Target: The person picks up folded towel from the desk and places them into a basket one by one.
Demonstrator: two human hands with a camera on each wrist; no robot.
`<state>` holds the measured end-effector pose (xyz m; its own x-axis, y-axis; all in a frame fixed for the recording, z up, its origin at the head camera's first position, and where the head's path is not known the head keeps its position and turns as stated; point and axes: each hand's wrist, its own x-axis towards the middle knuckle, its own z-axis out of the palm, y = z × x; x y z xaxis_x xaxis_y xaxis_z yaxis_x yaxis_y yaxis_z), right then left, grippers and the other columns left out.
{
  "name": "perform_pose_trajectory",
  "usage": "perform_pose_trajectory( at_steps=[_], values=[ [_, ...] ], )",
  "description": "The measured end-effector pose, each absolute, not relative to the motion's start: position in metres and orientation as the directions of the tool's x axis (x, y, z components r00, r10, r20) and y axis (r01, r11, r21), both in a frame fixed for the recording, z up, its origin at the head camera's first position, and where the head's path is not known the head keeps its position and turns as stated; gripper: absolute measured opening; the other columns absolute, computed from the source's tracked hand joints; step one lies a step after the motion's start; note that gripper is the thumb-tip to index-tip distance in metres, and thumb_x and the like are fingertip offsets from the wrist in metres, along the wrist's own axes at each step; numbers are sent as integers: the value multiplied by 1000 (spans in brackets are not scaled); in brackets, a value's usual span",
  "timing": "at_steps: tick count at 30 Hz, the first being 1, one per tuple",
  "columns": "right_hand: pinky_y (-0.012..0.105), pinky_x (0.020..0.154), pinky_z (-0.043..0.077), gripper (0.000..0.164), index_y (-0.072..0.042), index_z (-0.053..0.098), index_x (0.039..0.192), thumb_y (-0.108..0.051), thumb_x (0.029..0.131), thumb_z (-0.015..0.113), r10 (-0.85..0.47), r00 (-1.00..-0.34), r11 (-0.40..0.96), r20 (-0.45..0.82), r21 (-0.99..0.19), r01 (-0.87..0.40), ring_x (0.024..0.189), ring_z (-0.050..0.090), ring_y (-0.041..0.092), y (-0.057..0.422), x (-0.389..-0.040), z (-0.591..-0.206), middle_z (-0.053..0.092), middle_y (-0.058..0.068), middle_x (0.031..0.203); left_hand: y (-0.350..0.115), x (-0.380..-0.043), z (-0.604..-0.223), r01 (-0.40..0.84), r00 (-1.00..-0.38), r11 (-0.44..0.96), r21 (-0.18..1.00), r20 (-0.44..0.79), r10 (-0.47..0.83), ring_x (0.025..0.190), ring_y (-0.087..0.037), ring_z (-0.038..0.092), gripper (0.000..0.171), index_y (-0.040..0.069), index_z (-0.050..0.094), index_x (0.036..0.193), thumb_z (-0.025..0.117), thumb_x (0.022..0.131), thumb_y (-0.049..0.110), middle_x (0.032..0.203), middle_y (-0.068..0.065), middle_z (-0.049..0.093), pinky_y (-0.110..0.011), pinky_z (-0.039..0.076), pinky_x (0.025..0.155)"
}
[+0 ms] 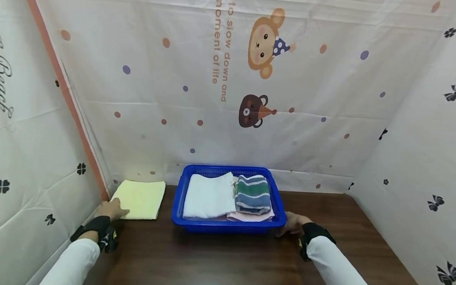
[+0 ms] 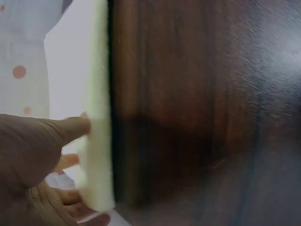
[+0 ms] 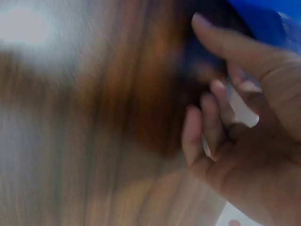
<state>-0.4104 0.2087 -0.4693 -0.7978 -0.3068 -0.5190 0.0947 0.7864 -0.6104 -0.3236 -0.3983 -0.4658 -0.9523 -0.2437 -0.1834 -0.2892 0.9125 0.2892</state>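
Observation:
A folded pale yellow cloth [image 1: 142, 200] lies flat at the left of the table. My left hand [image 1: 111, 209] touches its near left corner; in the left wrist view the thumb [image 2: 73, 129] lies on the cloth [image 2: 99, 94] and the other fingers are at its side edge. A blue plastic basket [image 1: 226, 227] stands at the middle back, holding a folded white towel [image 1: 209, 196] and a striped green and blue towel [image 1: 253, 194] over a pink cloth [image 1: 252, 216]. Beside the basket's right end is my right hand [image 1: 294, 223], its fingers loosely bent around nothing.
The dark wooden table [image 1: 205, 263] shines under the light. A patterned sheet [image 1: 169, 69] hangs right behind the basket, and similar sheets close off the left [image 1: 21, 191] and right [image 1: 418, 171] sides.

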Motion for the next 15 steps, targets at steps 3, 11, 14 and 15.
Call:
perform_pose_trajectory(
  at_steps=[3, 11, 14, 15],
  values=[
    [43, 89, 57, 84, 7, 40, 147, -16, 81, 86, -287, -809, 836, -512, -547, 49, 116, 58, 34, 204, -405, -471, 54, 26, 141, -393, -316, -464, -276, -953, 925, 261, -197, -229, 89, -43, 59, 48, -19, 54, 110, 67, 94, 24, 100, -34, 62, -55, 52, 84],
    [27, 70, 55, 88, 4, 31, 150, -16, 83, 84, -225, -779, 833, -586, -530, 158, 101, 57, 25, 205, -401, -464, 48, 23, 136, -384, -298, -456, -328, -931, 920, 214, -239, -276, 82, -35, 57, 66, -15, 62, 109, 81, 84, 42, 91, -26, 64, -55, 53, 80],
    [25, 66, 53, 85, 2, 31, 149, -13, 84, 83, -229, -764, 829, -603, -533, 172, 96, 56, 24, 204, -401, -462, 46, 21, 133, -375, -285, -446, -342, -914, 923, 176, -292, -283, 90, -40, 60, 77, -13, 63, 113, 88, 74, 49, 99, -29, 66, -58, 53, 84],
    [25, 66, 52, 81, 1, 33, 146, -13, 84, 83, -228, -762, 828, -606, -532, 175, 95, 56, 23, 204, -402, -463, 46, 20, 131, -370, -278, -441, -330, -908, 932, 152, -319, -270, 91, -39, 62, 75, -10, 65, 111, 89, 73, 49, 100, -27, 68, -57, 52, 85]
  ],
)
